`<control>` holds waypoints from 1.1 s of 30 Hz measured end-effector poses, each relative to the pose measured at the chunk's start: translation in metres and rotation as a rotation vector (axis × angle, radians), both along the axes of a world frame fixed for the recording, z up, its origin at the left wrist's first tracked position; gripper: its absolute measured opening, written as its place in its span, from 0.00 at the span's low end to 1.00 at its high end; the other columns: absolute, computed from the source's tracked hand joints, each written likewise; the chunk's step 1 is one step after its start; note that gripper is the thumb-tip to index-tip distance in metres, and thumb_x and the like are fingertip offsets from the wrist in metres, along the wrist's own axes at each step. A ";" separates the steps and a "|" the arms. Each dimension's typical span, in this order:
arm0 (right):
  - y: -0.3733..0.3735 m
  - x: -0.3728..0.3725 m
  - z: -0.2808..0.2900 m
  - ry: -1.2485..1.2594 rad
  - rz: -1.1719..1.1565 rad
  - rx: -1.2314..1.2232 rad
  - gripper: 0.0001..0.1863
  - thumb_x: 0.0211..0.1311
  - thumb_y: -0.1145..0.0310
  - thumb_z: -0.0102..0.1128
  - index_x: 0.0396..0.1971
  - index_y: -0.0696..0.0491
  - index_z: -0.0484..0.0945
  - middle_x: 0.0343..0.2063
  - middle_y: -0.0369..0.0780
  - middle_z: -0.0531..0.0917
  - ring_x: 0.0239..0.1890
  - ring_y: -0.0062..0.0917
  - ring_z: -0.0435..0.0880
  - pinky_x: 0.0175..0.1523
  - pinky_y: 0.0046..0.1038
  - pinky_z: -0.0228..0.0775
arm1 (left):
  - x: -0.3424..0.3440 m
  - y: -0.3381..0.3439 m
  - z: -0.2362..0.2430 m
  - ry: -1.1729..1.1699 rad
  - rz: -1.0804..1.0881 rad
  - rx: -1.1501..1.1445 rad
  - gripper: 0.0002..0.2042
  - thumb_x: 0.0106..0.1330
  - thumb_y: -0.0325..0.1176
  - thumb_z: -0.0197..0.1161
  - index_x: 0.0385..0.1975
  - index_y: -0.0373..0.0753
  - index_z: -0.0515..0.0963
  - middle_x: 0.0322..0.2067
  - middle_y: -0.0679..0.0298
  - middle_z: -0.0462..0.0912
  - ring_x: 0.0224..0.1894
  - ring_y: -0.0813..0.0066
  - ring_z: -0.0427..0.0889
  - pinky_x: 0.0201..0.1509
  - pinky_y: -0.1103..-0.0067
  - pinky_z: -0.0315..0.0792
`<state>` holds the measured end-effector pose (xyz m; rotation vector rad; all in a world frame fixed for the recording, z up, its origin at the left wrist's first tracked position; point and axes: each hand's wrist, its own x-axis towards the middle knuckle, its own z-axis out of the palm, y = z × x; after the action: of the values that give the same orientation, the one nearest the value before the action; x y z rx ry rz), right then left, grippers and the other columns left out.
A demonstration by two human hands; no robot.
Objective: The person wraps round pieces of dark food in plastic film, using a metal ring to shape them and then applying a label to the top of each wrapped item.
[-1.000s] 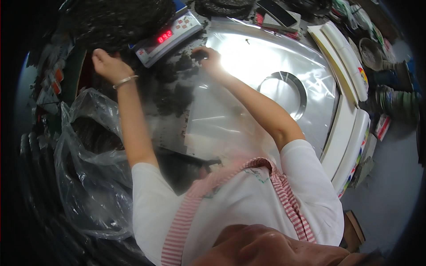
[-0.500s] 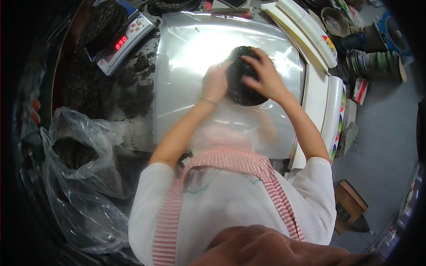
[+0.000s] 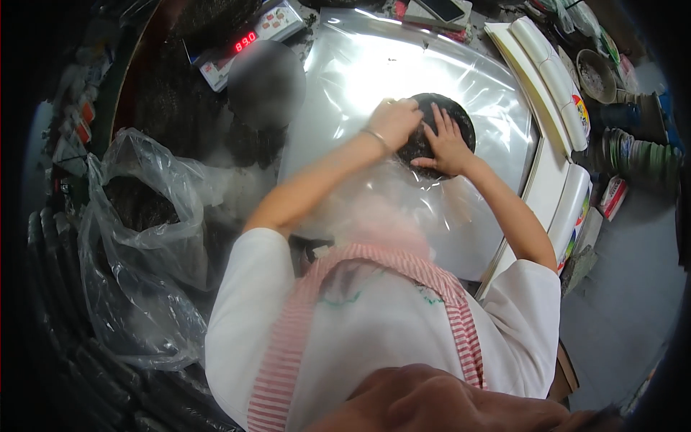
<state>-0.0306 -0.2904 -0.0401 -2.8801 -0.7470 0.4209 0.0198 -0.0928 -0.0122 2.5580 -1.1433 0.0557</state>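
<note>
Dark disc [image 3: 415, 148] lies on the clear sheet [image 3: 338, 137], right of its middle, near the sheet's far half. Both hands at it.

Right hand [image 3: 452, 150]: laid flat, palm down, on the disc's right part. Fingers spread well apart, thumb stretched out to the left across the dark surface. Nothing gripped.

Left hand [image 3: 397, 122]: at the disc's upper left edge, fingers curled, knuckles up, fingertips turned in toward the rim. Cannot tell how far the fingers close, or whether they pinch anything. Bracelet [image 3: 376, 140] on that wrist.

Sheet is glossy, with a strong white glare beyond the hands. Left of it, a scale [image 3: 277, 25] with a red lit display; a dark mass [image 3: 214, 18] sits at the scale's far left, partly in shadow.

Near left: clear bag [image 3: 155, 288], crumpled, mouth open, dark matter visible inside. Phone [image 3: 441, 9] at the top edge, on a small pile. Right of the sheet, white rolls [image 3: 556, 216]; beyond them a bowl [image 3: 597, 75] and a greenish stack [image 3: 637, 162].

Person wears a white shirt [image 3: 248, 317] and pink-striped apron [image 3: 464, 345].
</note>
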 end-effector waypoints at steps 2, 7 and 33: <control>-0.002 -0.001 0.022 0.020 -0.012 0.181 0.42 0.51 0.45 0.65 0.64 0.47 0.62 0.68 0.57 0.42 0.69 0.56 0.46 0.68 0.50 0.46 | 0.013 0.037 0.009 0.155 0.343 -0.190 0.14 0.54 0.24 0.55 0.42 0.38 0.77 0.38 0.58 0.80 0.44 0.59 0.77 0.52 0.68 0.69; 0.023 -0.039 0.085 -0.179 -0.127 0.334 0.26 0.53 0.66 0.66 0.54 0.48 0.73 0.64 0.53 0.58 0.66 0.50 0.58 0.66 0.42 0.56 | 0.071 0.206 -0.030 -0.126 0.961 0.216 0.33 0.54 0.31 0.60 0.64 0.55 0.63 0.62 0.55 0.62 0.61 0.56 0.64 0.59 0.56 0.65; 0.036 -0.109 0.134 -0.393 -0.355 0.759 0.10 0.53 0.65 0.62 0.32 0.54 0.75 0.29 0.40 0.78 0.33 0.37 0.78 0.41 0.37 0.69 | -0.166 0.073 0.013 0.745 0.128 -0.217 0.32 0.60 0.35 0.65 0.63 0.32 0.60 0.63 0.45 0.60 0.68 0.49 0.56 0.70 0.64 0.51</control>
<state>-0.1400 -0.2541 0.0940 -2.2886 -0.3107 -0.4034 -0.1460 -0.0202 0.0006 2.1427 -0.6386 -0.6479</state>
